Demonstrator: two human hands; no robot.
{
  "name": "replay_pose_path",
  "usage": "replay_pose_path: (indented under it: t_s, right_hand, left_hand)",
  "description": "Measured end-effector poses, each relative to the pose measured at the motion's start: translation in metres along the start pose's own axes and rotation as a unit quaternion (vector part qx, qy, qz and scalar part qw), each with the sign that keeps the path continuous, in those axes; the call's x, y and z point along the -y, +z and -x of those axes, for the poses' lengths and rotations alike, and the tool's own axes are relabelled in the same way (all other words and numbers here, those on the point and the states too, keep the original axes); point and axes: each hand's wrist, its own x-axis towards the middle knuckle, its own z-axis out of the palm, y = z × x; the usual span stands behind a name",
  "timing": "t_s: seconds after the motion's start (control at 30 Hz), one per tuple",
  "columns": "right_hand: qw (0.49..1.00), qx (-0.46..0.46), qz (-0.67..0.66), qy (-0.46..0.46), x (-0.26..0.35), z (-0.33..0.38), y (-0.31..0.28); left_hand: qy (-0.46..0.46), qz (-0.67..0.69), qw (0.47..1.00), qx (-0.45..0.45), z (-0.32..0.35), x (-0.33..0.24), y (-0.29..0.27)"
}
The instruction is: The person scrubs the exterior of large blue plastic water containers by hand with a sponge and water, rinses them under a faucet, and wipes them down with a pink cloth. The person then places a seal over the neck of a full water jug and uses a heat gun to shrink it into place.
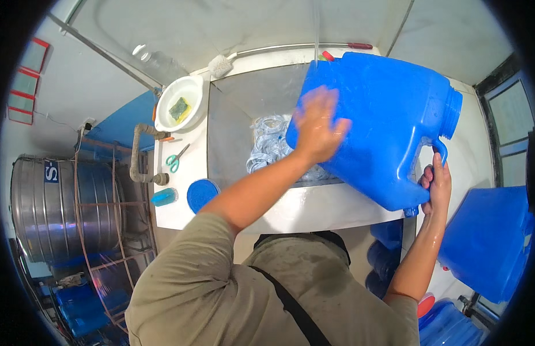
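Observation:
A large blue plastic jerrycan point(388, 121) lies tilted over the sink point(233, 98), its uncapped neck pointing right. My right hand point(437, 187) is closed around its handle at the lower right. Against its near left side rests my left hand point(320, 124), fingers spread and slightly blurred, holding nothing. A thin stream of water point(317, 29) falls on the can's far left corner. Below and left of the can, a heap of clear bluish plastic pieces point(268, 141) lies in the sink, partly hidden by it.
Left of the sink are a white bowl point(199, 92) with a sponge point(179, 108), scissors point(176, 159), a blue round lid point(201, 195) and a teal-capped bottle point(165, 197). A long-handled brush point(221, 65) lies behind. Another blue container point(486, 242) stands right; a pipe point(137, 153) juts out left.

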Motion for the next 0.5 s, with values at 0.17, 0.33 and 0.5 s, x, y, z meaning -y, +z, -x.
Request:
replay_pose_path:
  t_s: [0.17, 0.33, 0.5]
  right_hand:
    - [0.952, 0.128, 0.271, -0.068, 0.014, -0.023, 0.099]
    - [0.787, 0.308, 0.411, -0.341, -0.057, -0.085, 0.217]
    - [0.629, 0.424, 0.478, -0.444, -0.061, -0.150, 0.304]
  left_hand:
    - [-0.415, 0.309, 0.856, -0.004, 0.027, 0.046, 0.055]
    - [-0.020, 0.081, 0.992, -0.092, 0.004, 0.037, -0.018]
    - [0.102, 0.014, 0.993, 0.052, -0.026, 0.069, -0.053]
